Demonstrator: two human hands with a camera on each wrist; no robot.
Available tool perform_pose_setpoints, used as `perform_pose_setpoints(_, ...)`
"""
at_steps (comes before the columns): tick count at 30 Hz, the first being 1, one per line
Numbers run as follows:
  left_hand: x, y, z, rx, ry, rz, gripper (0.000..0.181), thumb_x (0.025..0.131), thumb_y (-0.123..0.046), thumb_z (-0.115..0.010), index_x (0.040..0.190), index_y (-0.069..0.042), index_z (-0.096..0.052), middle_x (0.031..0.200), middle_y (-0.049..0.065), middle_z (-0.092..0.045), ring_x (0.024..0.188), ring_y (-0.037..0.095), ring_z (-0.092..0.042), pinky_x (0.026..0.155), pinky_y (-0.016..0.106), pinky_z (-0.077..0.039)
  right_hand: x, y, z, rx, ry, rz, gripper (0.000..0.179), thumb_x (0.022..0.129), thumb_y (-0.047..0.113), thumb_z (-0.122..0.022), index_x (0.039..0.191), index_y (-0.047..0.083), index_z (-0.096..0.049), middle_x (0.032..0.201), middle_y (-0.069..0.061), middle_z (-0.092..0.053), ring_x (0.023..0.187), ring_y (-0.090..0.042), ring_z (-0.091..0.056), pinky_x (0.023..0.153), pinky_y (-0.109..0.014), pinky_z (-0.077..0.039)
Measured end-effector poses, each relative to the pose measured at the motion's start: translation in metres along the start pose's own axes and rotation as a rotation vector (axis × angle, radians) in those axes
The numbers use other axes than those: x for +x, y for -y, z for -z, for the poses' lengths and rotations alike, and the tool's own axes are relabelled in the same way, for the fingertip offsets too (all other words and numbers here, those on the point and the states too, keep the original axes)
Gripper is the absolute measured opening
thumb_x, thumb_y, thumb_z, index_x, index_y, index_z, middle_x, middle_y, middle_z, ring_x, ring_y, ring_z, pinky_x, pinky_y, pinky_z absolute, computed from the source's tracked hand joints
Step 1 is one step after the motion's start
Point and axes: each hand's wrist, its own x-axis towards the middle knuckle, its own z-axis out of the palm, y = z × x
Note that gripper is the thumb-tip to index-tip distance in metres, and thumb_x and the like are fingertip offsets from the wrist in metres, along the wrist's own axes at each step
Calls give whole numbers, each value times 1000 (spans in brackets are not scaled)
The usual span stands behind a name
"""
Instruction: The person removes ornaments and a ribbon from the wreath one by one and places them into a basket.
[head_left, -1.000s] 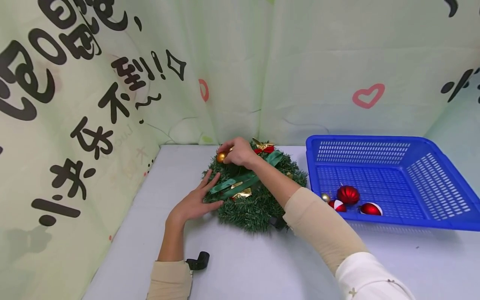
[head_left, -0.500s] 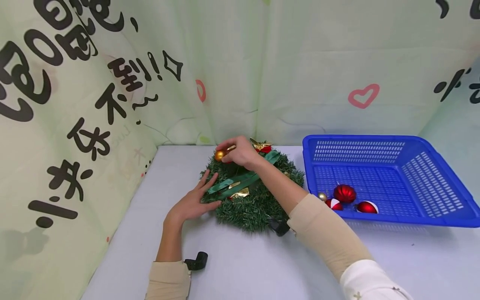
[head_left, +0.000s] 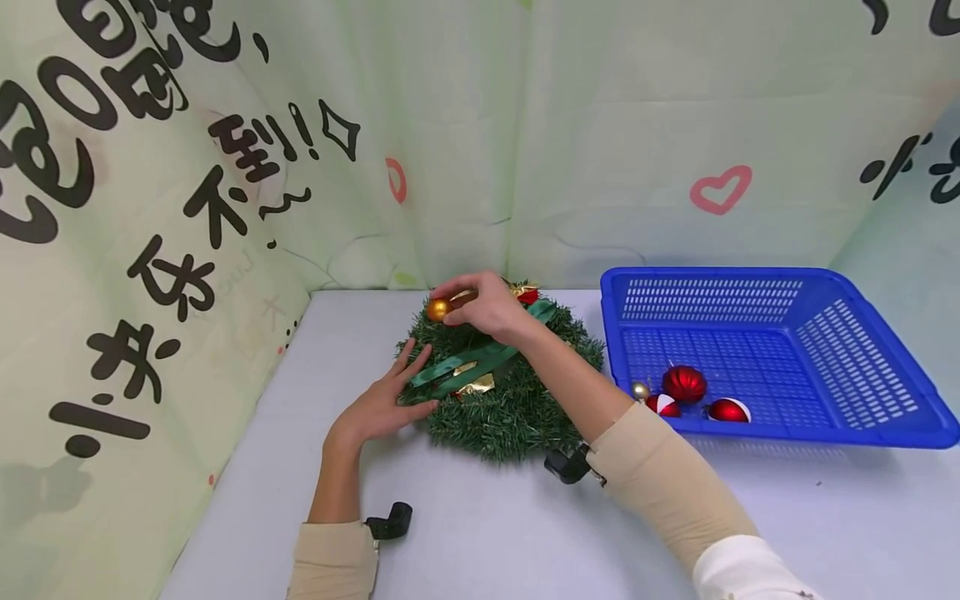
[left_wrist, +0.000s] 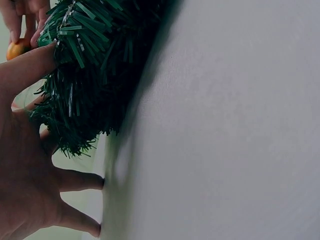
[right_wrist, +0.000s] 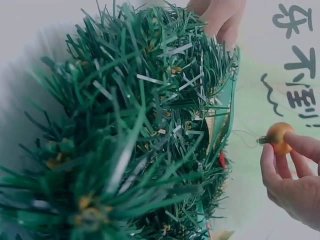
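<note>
A green artificial wreath [head_left: 495, 429] lies near the back of the white table, with a green ribbon [head_left: 487, 358] and gold bows [head_left: 477, 385] on it. My left hand [head_left: 381, 407] rests with spread fingers against its left side; in the left wrist view two fingertips [left_wrist: 95, 181] reach the table. Over the wreath's far left part, my right hand [head_left: 491, 310] pinches a gold Christmas bauble [head_left: 438, 310] between thumb and fingers. The right wrist view shows that bauble's metal cap [right_wrist: 262, 140] with a thin thread loop, just off the wreath.
To the right stands a blue plastic basket [head_left: 825, 432] holding a ribbed red bauble [head_left: 684, 383], red-and-white ones [head_left: 729, 410] and a small gold one [head_left: 640, 391]. A printed curtain [head_left: 600, 125] hangs behind the table and along its left side.
The head view has shifted slightly, so everything sits a little further left. The right hand still pinches the gold bauble, and its forearm has shifted slightly; the left hand keeps its place.
</note>
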Motion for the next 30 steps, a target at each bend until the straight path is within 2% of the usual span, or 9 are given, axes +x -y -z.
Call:
perform_pose_setpoints(10,0,0,-1,-4,3,2,87,102,-45,-65,169,-35,-10,176,-6,11,159,45,-16,118,70,-30,-18,1,4,-16,-6,32,37,92,-7,-72,127,6,-74,131,-12,-67,116,-30,-69,105,-56,-52)
perform_pose_setpoints(17,0,2,-1,-3,0,4,88,101,-47,-65,168,-36,-9,176,-7,12,159,45,-16,118,71,-29,-31,1,7,-24,-20,41,39,93,-4,-74,130,6,-72,139,-10,-63,120,-29,-66,97,-43,-58)
perform_pose_setpoints(23,0,1,-1,-1,-1,-1,88,101,-46,-65,169,-35,-10,176,-7,12,159,46,-15,119,71,-28,-43,0,13,-38,-47,60,38,92,-1,-76,129,9,-73,139,-9,-65,126,-28,-64,98,-45,-57)
perform_pose_setpoints(30,1,2,1,1,-2,-9,88,101,-45,-65,169,-34,-10,176,-6,12,158,46,-18,118,70,-30,-56,-4,18,-57,-80,74,39,91,0,-77,128,10,-74,132,-8,-69,121,-28,-65,93,-40,-58)
